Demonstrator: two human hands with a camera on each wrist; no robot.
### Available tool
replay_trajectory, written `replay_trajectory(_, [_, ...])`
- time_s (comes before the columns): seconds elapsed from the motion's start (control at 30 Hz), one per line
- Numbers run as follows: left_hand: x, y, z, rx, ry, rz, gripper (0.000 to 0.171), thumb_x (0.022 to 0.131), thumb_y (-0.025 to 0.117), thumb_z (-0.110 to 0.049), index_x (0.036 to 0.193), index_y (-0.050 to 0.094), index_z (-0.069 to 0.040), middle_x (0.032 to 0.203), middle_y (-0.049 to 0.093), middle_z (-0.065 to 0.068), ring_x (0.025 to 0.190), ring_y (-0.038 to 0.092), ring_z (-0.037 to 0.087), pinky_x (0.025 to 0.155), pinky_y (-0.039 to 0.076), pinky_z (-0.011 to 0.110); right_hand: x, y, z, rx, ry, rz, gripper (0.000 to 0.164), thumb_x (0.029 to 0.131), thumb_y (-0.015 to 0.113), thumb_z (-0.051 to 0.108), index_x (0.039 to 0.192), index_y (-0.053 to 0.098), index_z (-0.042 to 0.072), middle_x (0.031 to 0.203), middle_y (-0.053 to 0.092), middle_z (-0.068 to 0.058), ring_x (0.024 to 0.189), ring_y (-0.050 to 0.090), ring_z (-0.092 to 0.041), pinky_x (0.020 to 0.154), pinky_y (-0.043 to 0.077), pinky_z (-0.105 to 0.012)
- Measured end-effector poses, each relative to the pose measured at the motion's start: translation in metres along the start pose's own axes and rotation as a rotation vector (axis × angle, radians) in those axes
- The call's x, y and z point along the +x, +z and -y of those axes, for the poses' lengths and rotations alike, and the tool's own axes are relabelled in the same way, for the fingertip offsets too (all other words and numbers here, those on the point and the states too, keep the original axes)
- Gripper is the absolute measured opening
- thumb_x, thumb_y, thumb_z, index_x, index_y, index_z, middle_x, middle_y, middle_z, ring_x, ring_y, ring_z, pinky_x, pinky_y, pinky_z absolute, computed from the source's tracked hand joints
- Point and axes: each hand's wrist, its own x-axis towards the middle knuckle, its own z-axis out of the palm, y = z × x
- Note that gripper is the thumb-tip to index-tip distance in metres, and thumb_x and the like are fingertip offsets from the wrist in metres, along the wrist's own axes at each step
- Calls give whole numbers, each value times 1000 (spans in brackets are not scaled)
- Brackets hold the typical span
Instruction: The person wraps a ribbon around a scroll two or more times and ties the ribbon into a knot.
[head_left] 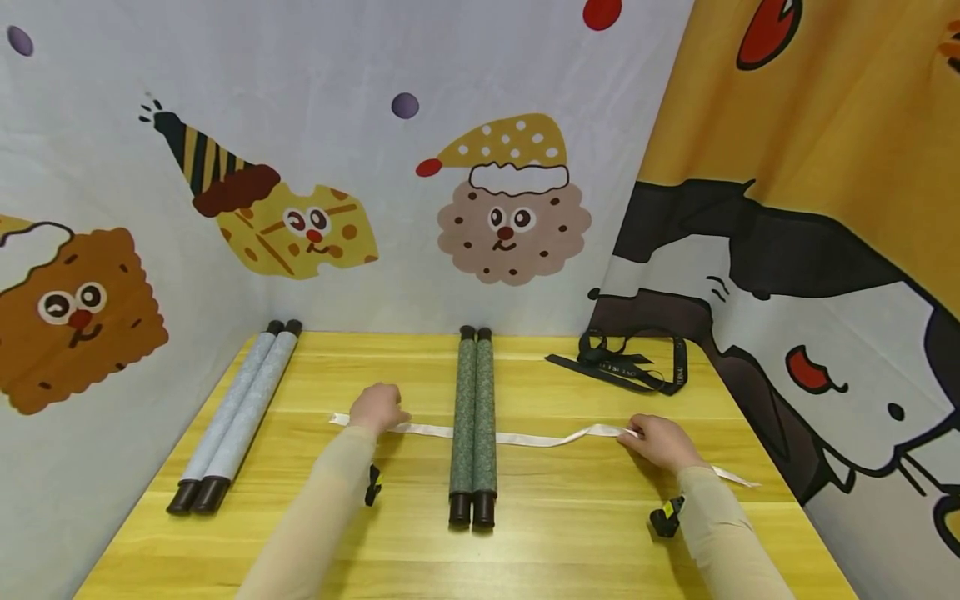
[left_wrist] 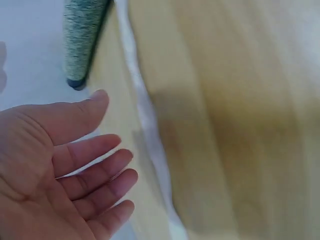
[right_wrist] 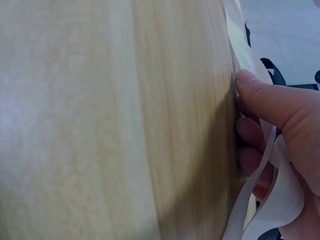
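A white ribbon (head_left: 532,439) runs crosswise over the wooden table, passing beneath two green scrolls (head_left: 474,417) with dark end knobs that lie side by side. My right hand (head_left: 663,442) pinches the ribbon between thumb and fingers, right of the scrolls; in the right wrist view a loose length of white ribbon (right_wrist: 282,200) loops past the palm. Left of the scrolls, my left hand (head_left: 377,408) is above the ribbon's left part. The left wrist view shows that left hand (left_wrist: 75,165) with spread, relaxed fingers, apart from the ribbon (left_wrist: 147,115) and holding nothing.
Two pale grey-blue scrolls (head_left: 240,408) lie along the table's left side. A tangled black ribbon (head_left: 637,362) with lettering lies at the back right. Behind the table (head_left: 570,542) hang a white cartoon-printed curtain (head_left: 337,75) and a yellow one (head_left: 862,108).
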Motion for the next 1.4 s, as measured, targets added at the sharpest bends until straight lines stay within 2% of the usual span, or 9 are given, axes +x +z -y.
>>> replay_trajectory(0.17, [-2, 10, 8, 49, 8, -12, 27, 76, 86, -20, 85, 66, -4, 83, 63, 9, 80, 61, 30, 70, 54, 46, -2, -1, 2, -1, -3, 1, 26, 93, 71, 32, 80, 57, 14, 64, 44, 2, 59, 41, -16, 58, 33, -34])
replay_trajectory(0.3, [-2, 16, 11, 61, 23, -18, 21, 79, 84, -18, 78, 65, -9, 78, 62, 5, 77, 60, 27, 69, 54, 44, -1, -1, 2, -2, -2, 3, 27, 93, 71, 33, 79, 57, 14, 64, 43, 3, 59, 40, -15, 58, 32, -34])
replay_trajectory(0.53, [-1, 14, 17, -60, -17, -8, 16, 85, 71, -10, 74, 59, -9, 68, 56, 3, 61, 50, 19, 57, 44, 35, 1, -1, 3, 30, 5, -9, 31, 96, 66, 35, 76, 55, 14, 63, 44, 2, 58, 41, -16, 58, 33, -34])
replay_trajectory(0.67, [1, 11, 24, -79, -60, -33, 11, 86, 66, -9, 77, 59, -7, 70, 56, 4, 62, 51, 20, 57, 43, 35, 5, 0, 2, 33, 14, -7, 31, 98, 63, 34, 75, 55, 15, 64, 44, 2, 59, 41, -15, 59, 34, -33])
replay_trajectory(0.87, [7, 2, 33, -82, -100, -96, 8, 89, 64, -10, 83, 63, -6, 76, 61, 6, 69, 58, 24, 61, 49, 42, 13, -1, 6, 59, -6, 12, 24, 101, 59, 28, 82, 62, 14, 64, 48, 3, 59, 43, -15, 59, 37, -34])
replay_trajectory(1.07, [11, -11, 47, -74, -152, -136, 12, 91, 67, -14, 85, 64, -4, 80, 64, 9, 71, 60, 26, 62, 50, 44, 22, -4, 14, 61, -28, 31, 23, 102, 57, 25, 83, 65, 14, 70, 56, 4, 62, 49, -15, 64, 43, -37])
replay_trajectory(1.4, [1, -43, 74, -87, -263, -174, 15, 93, 57, -15, 89, 60, -1, 84, 62, 15, 72, 57, 30, 59, 47, 44, 35, -5, 14, 35, -47, -15, 22, 103, 56, 22, 85, 69, 17, 77, 63, 7, 69, 58, -13, 72, 50, -43])
